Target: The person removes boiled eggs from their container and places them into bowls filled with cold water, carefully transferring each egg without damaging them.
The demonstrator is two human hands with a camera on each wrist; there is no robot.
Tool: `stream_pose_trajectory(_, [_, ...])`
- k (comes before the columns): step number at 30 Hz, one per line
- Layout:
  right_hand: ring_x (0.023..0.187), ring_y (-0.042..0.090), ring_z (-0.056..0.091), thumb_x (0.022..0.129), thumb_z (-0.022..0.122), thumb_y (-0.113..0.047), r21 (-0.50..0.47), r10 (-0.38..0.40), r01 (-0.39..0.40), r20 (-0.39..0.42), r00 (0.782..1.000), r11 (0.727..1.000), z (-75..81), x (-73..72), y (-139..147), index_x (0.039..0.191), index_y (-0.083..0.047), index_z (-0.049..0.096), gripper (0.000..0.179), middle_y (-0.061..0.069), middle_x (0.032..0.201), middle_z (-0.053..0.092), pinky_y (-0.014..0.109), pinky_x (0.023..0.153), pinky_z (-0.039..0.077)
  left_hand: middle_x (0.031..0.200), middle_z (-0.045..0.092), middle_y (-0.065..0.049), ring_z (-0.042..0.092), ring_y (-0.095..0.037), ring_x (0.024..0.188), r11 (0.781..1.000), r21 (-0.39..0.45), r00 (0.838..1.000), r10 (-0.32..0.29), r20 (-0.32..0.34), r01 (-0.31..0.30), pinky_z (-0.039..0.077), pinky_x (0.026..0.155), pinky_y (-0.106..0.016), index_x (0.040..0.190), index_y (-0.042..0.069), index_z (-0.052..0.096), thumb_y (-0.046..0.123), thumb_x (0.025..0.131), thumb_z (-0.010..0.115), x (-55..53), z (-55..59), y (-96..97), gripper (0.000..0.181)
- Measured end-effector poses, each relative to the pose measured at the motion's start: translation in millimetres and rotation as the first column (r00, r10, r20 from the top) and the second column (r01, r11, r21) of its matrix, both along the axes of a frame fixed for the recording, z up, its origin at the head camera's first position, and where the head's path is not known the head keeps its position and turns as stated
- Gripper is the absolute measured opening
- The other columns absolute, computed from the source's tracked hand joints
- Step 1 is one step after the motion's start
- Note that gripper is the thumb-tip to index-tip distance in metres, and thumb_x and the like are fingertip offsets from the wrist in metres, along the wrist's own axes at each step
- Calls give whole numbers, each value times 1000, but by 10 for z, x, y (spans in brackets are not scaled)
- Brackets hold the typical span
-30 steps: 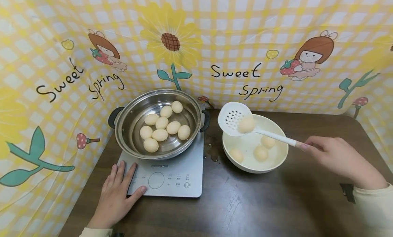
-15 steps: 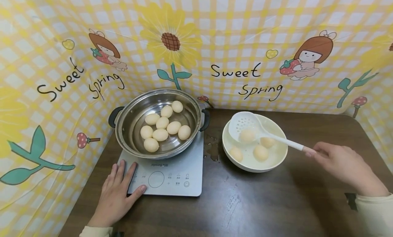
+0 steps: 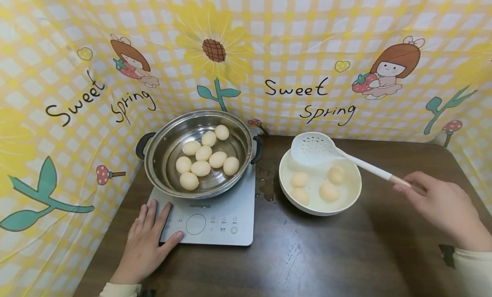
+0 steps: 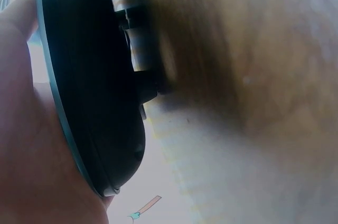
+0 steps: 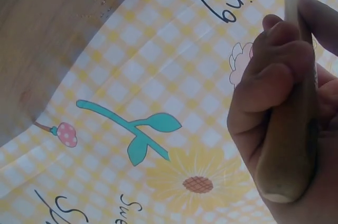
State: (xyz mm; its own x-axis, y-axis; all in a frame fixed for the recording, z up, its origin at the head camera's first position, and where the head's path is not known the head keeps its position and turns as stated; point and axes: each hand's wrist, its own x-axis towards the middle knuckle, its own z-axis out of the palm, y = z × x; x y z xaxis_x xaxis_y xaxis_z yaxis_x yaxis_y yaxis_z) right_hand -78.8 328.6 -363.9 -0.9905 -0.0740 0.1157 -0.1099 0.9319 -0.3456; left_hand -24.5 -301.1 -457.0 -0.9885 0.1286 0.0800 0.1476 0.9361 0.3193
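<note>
My right hand (image 3: 446, 207) grips the handle of a white slotted skimmer (image 3: 313, 148); in the right wrist view the fingers (image 5: 274, 78) curl round its wooden handle end (image 5: 288, 166). The skimmer's head, with no egg on it, hangs over the back rim of a cream bowl (image 3: 323, 209). Several eggs (image 3: 329, 192) lie in the bowl. My left hand (image 3: 142, 245) rests with fingers spread on the left edge of a white induction cooker (image 3: 234, 207). On the cooker stands a steel pot (image 3: 153, 171) with several eggs (image 3: 200, 169) in it.
Two black handles (image 3: 256, 150) stick out at the pot's sides. Water drops (image 3: 266, 190) lie on the brown table (image 3: 300, 254) between cooker and bowl. A yellow checked cloth (image 3: 292, 36) hangs behind and at the left.
The skimmer carried an egg over the bowl and dipped in; that egg now lies in the bowl, and the skimmer has risen empty. My left hand has stayed put.
</note>
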Motion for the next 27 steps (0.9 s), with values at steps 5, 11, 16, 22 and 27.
stream_pose_trajectory(5, [52, 17, 41, 98, 67, -44, 4, -17, 17, -17, 1000, 1000, 36, 22, 13, 108, -13, 70, 33, -6, 63, 57, 33, 44, 31, 163, 9, -31, -6, -41, 151, 1000, 5, 1000, -2, -5, 2, 14, 108, -71, 159, 8, 31, 52, 96, 64, -1, -10, -8, 83])
stream_pose_trajectory(11, [51, 16, 41, 97, 68, -41, 21, 5, -4, -41, 999, 1000, 51, 34, 13, 104, -13, 71, 29, -9, 59, 51, 32, 44, 31, 163, 8, -30, -5, -42, 151, 1000, 10, 1000, -5, -7, 5, 14, 108, -72, 159, 8, 31, 52, 96, 64, 2, -15, -16, 83])
stream_pose_trajectory(16, [51, 13, 40, 97, 70, -38, 46, 34, -31, -78, 996, 998, 48, 37, 35, 100, -15, 71, 24, -12, 57, 48, 32, 47, 30, 164, 7, -30, -2, -44, 151, 1000, 13, 1000, -7, -6, 7, 14, 108, -71, 159, 7, 31, 51, 97, 64, -3, -11, -14, 83])
stream_pose_trajectory(22, [50, 6, 36, 94, 74, -31, 41, 60, -55, -143, 988, 998, 21, 55, 87, 96, -14, 71, 18, -14, 55, 44, 29, 47, 29, 164, 7, -30, -1, -44, 151, 1000, 15, 1000, -10, -2, 10, 13, 109, -71, 159, 7, 30, 51, 97, 64, -6, -2, -18, 83])
stream_pose_trajectory(27, [47, 6, 32, 93, 75, -30, 36, 54, -50, -148, 988, 998, 24, 65, 122, 96, -11, 71, 20, -12, 53, 40, 29, 43, 27, 163, 8, -31, -3, -44, 151, 1000, 12, 1000, -11, 0, 11, 14, 108, -71, 159, 8, 30, 51, 97, 64, -6, -6, -23, 83])
